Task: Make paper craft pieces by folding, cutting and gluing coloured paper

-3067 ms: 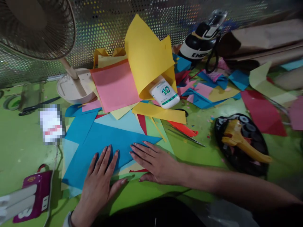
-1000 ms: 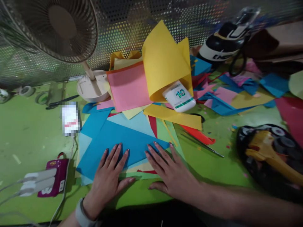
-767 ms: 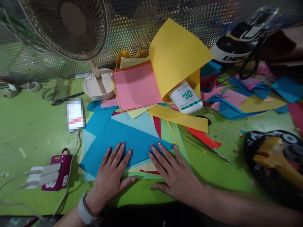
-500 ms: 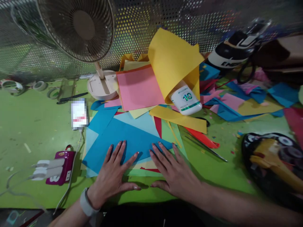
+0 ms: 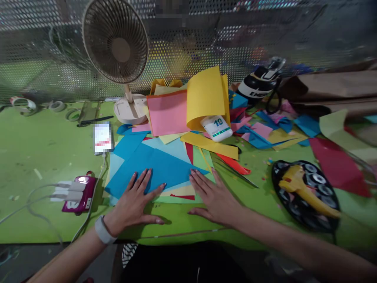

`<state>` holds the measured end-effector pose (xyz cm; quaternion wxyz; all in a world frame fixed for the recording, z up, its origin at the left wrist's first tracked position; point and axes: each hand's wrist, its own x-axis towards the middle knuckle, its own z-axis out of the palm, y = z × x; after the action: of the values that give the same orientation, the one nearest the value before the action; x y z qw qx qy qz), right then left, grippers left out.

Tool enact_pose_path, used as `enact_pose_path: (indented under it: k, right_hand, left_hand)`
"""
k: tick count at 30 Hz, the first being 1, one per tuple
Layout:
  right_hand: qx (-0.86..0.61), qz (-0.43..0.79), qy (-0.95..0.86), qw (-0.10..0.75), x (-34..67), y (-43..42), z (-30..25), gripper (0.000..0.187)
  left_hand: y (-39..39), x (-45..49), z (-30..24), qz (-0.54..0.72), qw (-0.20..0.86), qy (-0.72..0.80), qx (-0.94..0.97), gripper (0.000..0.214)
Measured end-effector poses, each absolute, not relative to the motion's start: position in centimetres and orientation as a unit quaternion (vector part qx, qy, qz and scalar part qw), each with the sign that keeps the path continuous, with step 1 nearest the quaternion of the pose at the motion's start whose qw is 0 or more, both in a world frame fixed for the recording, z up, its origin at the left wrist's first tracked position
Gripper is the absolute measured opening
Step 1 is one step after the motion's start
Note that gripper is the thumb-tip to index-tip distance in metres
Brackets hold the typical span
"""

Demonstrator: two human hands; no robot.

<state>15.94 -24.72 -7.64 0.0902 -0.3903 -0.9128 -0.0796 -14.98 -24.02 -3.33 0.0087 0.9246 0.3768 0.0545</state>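
Observation:
My left hand [image 5: 134,202] lies palm down with its fingers spread, the fingertips on a blue paper sheet [image 5: 159,165]. To its right, my right hand [image 5: 214,196] also rests flat, at the pointed right end of that blue sheet. Neither hand grips anything. Beneath the blue sheet, red, pale and green papers stick out in a loose stack; a red scrap [image 5: 184,197] shows between the hands. A yellow paper strip [image 5: 210,145] crosses the stack's upper right, beside orange-red scissors or a similar red tool [image 5: 235,163], which I cannot make out fully.
Behind stand a fan [image 5: 120,49], pink paper [image 5: 167,112], a rolled yellow sheet [image 5: 206,96] over a white bottle [image 5: 217,129], and a black bottle [image 5: 257,86]. A phone [image 5: 103,138] and purple power bank [image 5: 79,193] lie left. A glue gun [image 5: 308,192] rests on a black tray right.
The view has shifted, showing more of the table's right side. My right hand's fingers have drawn closer together. Both hands stay flat on the papers.

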Motion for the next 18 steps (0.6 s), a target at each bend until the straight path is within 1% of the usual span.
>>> enact_pose_path:
  k: [2, 4, 10, 14, 18]
  right_hand:
    - [-0.393, -0.072, -0.912, 0.087, 15.9, -24.7, -7.5, 0.091]
    - [-0.392, -0.071, -0.913, 0.085, 15.8, -24.6, -7.4, 0.089]
    - [-0.391, -0.061, -0.916, 0.07, 15.9, -24.5, -7.2, 0.087]
    - [-0.393, -0.066, -0.915, 0.069, 16.0, -24.6, -7.3, 0.091]
    - [-0.389, -0.07, -0.916, 0.072, 16.2, -24.5, -7.6, 0.089]
  left_hand:
    - [-24.1, -14.1, -3.4, 0.06, 0.0, 0.39, 0.919, 0.092]
    - [-24.2, -12.3, -3.6, 0.063, 0.001, 0.394, 0.917, 0.096]
    - [-24.1, -7.4, -5.1, 0.068, 0.054, 0.385, 0.919, 0.104]
    - [-24.9, -9.6, -5.4, 0.065, 0.045, 0.405, 0.911, 0.104]
    - [-26.8, -14.0, -4.7, 0.046, 0.026, 0.428, 0.902, 0.105]
